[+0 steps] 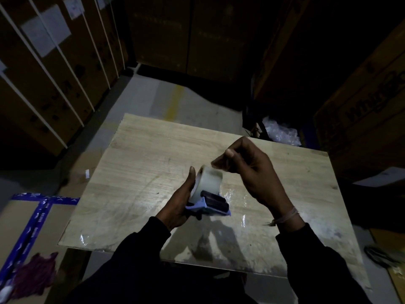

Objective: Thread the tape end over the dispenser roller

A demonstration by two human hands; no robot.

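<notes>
Much of the scene is lost in darkness, and the wooden table (153, 150), pale and grained with a glossy clear film over its near part, is the one well-lit thing. Left of the table, a flat cardboard box (26, 218) sealed with blue printed tape lies partly cut off by the picture edge, with a crumpled purple cloth (37, 273) on its near end; behind it stand tall brown cartons (54, 69) bound with white straps, their labels too dim to read. Above the table's middle, the left hand (179, 205) grips the tape dispenser (208, 194) from the left side, thumb straight up along the roll's face and the other fingers hidden behind it; its handle is out of sight inside the palm. The dispenser has a blue plastic frame, a black roller and a round roll of clear, shiny tape. Just right of it, the right hand (247, 170) is curled, thumb and forefinger pinched together at the top of the roll; whether they hold the tape's loose end is hard to make out. Beyond the table's far right corner, crinkled bubble wrap (280, 132) shows faintly, and more cartons fade into shadow.
</notes>
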